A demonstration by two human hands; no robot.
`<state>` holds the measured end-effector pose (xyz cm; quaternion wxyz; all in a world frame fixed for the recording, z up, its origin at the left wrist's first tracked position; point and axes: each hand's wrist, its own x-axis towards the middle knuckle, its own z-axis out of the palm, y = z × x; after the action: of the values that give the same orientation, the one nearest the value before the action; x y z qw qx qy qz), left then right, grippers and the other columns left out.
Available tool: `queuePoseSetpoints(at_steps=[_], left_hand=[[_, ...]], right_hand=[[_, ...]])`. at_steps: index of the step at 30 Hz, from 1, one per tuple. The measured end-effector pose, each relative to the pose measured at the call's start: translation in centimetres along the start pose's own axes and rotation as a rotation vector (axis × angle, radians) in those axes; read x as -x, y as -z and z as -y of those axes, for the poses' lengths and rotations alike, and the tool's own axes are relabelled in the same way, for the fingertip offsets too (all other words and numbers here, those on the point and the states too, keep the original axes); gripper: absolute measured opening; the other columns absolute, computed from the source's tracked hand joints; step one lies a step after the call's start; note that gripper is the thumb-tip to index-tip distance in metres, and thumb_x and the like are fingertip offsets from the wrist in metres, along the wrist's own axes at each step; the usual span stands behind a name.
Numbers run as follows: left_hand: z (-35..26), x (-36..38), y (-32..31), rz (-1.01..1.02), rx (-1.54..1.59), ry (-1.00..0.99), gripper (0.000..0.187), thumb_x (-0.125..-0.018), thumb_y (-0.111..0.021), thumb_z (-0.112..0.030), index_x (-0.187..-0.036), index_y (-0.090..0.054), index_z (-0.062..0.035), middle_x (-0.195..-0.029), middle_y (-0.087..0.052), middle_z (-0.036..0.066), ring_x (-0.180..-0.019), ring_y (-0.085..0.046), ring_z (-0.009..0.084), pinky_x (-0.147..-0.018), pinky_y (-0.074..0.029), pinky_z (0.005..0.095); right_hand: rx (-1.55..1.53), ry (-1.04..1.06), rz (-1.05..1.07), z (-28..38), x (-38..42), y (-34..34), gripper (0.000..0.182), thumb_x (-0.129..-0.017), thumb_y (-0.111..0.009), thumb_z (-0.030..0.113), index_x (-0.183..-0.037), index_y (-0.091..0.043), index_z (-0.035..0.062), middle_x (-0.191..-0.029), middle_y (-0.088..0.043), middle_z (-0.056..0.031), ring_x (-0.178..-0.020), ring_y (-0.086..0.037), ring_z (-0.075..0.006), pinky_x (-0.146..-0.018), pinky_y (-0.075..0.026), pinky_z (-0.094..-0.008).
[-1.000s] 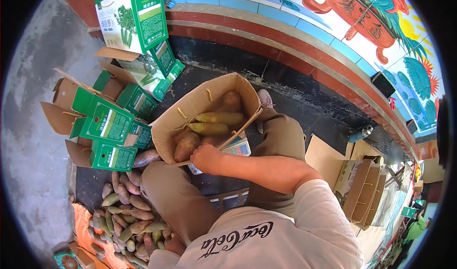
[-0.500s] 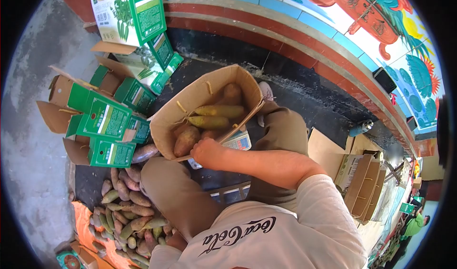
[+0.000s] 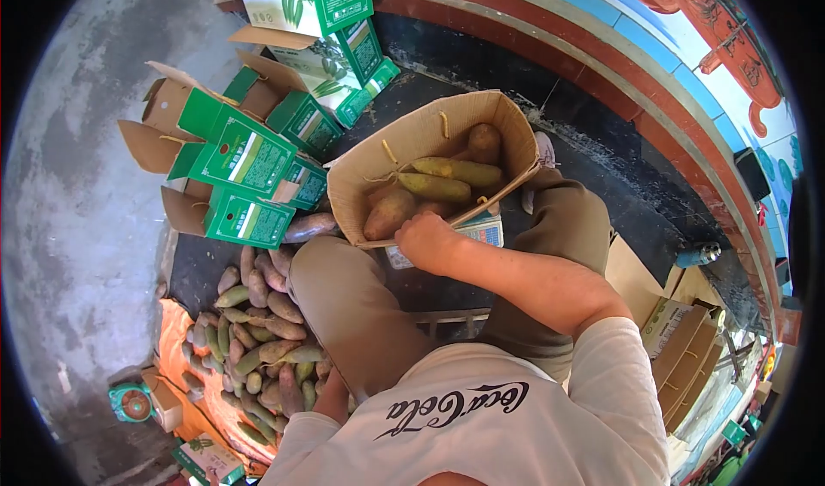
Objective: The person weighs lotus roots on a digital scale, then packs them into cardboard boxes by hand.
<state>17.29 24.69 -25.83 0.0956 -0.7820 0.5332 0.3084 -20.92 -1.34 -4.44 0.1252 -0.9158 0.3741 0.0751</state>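
Note:
My right hand (image 3: 427,244) is closed on the near edge of an open cardboard box (image 3: 365,164) between my knees. Inside the box lie long greenish tubers (image 3: 455,171) and rounder brown ones (image 3: 390,213). Under the near side of the box, a scale with a keypad (image 3: 490,232) shows in part. My left forearm (image 3: 333,398) reaches down beside my left thigh, and the hand at its end is hidden. A large pile of tubers (image 3: 273,348) lies near that forearm, partly on an orange sheet (image 3: 176,323).
Green and white cartons (image 3: 249,155) stand to the left, some with open flaps, and more are stacked (image 3: 344,5) behind. Flattened and folded cardboard (image 3: 679,348) lies at the right near a blue bottle (image 3: 698,255). A low ledge (image 3: 601,82) curves along the painted wall.
The whole view has shifted, so the box, cartons and pile appear further right and higher. My right hand keeps its hold on the box edge.

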Motion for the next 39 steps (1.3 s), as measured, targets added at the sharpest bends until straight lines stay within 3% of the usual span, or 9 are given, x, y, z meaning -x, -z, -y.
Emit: queuePoseSetpoints(at_steps=[5, 9, 11, 12, 15, 20, 24, 32, 39], left_hand=[[0.0, -0.9, 0.7, -0.094, -0.037, -0.127, 0.047, -0.075, -0.067, -0.019, -0.117, -0.053, -0.0004, -0.112, -0.058, 0.022, -0.104, -0.056, 0.0356, -0.088, -0.044, 0.0421], [0.4, -2.9, 4.3, -0.431, -0.228, -0.401, 0.049, -0.075, -0.067, -0.019, -0.117, -0.053, -0.0003, -0.113, -0.058, 0.022, -0.104, -0.056, 0.0354, -0.089, -0.044, 0.0419], [0.1, -3.1, 6.7, -0.541, -0.107, -0.300, 0.049, -0.075, -0.067, -0.019, -0.118, -0.053, -0.0003, -0.114, -0.057, 0.022, -0.105, -0.056, 0.0353, -0.089, -0.044, 0.0418], [-2.0, -1.3, 9.4, -0.510, 0.166, -0.073, 0.054, -0.072, -0.070, -0.019, -0.120, -0.051, -0.0005, -0.116, -0.056, 0.021, -0.107, -0.054, 0.0350, -0.091, -0.043, 0.0414], [-7.1, 1.1, 16.3, -0.670, 0.245, -0.018, 0.062, -0.063, -0.077, -0.014, -0.118, -0.052, 0.0004, -0.113, -0.056, 0.021, -0.106, -0.054, 0.0374, -0.092, -0.042, 0.0413], [-12.4, 4.6, 24.8, -1.061, 0.292, -0.226, 0.052, -0.070, -0.074, -0.006, -0.117, -0.053, 0.0011, -0.113, -0.056, 0.018, -0.106, -0.053, 0.0329, -0.095, -0.040, 0.0390], [-18.6, 8.0, 30.5, -1.229, 0.437, -0.217, 0.047, -0.078, -0.069, -0.006, -0.121, -0.051, 0.0007, -0.116, -0.055, 0.017, -0.105, -0.053, 0.0281, -0.093, -0.042, 0.0378], [-28.2, 7.9, 32.9, -0.960, 0.831, -0.643, 0.045, -0.079, -0.067, 0.000, -0.121, -0.050, -0.0014, -0.116, -0.055, 0.011, -0.105, -0.052, 0.0200, -0.092, -0.042, 0.0324], [-35.2, 4.6, 30.7, -0.790, 0.704, -0.697, 0.045, -0.072, -0.073, -0.001, -0.114, -0.055, -0.0025, -0.106, -0.057, 0.008, -0.097, -0.054, 0.0169, -0.088, -0.044, 0.0296]], right_hand=[[-0.025, 0.011, -0.076, -0.1, 0.0, -0.8, 0.015, -0.075, -0.059, 0.013, -0.086, -0.066, 0.0065, -0.085, -0.067, -0.0120, -0.081, -0.065, -0.0254, -0.068, -0.050, -0.0374], [-0.038, 0.019, -0.010, -0.1, 0.0, -0.6, 0.017, -0.074, -0.060, 0.013, -0.088, -0.067, 0.0058, -0.088, -0.067, -0.0117, -0.086, -0.065, -0.0255, -0.070, -0.050, -0.0374], [-0.051, 0.015, 0.000, -0.1, 0.4, 0.2, 0.017, -0.074, -0.060, 0.013, -0.089, -0.067, 0.0055, -0.089, -0.068, -0.0118, -0.087, -0.065, -0.0255, -0.070, -0.050, -0.0373], [-0.059, 0.012, 0.006, -0.1, 0.6, 0.5, 0.018, -0.074, -0.061, 0.013, -0.089, -0.067, 0.0054, -0.090, -0.068, -0.0119, -0.088, -0.065, -0.0255, -0.070, -0.050, -0.0372], [-0.049, 0.042, -0.043, -0.1, 0.3, -0.7, 0.017, -0.076, -0.058, 0.013, -0.089, -0.067, 0.0050, -0.089, -0.068, -0.0122, -0.084, -0.066, -0.0263, -0.069, -0.050, -0.0378], [-0.046, 0.044, -0.087, -0.1, 0.1, -1.4, 0.017, -0.078, -0.056, 0.013, -0.088, -0.068, 0.0051, -0.086, -0.069, -0.0112, -0.081, -0.067, -0.0258, -0.065, -0.050, -0.0376], [-0.014, 0.067, -0.070, -0.1, 0.1, -1.5, 0.018, -0.078, -0.056, 0.013, -0.089, -0.068, 0.0049, -0.085, -0.069, -0.0100, -0.080, -0.067, -0.0253, -0.062, -0.050, -0.0376], [-0.033, 0.088, -0.088, -0.3, 0.9, -0.7, 0.018, -0.078, -0.056, 0.013, -0.087, -0.069, 0.0057, -0.086, -0.069, -0.0094, -0.081, -0.067, -0.0252, -0.062, -0.050, -0.0379], [-0.051, 0.058, -0.034, -0.2, 1.5, -0.2, 0.019, -0.076, -0.061, 0.012, -0.092, -0.067, 0.0054, -0.092, -0.068, -0.0111, -0.086, -0.066, -0.0253, -0.069, -0.049, -0.0375]])
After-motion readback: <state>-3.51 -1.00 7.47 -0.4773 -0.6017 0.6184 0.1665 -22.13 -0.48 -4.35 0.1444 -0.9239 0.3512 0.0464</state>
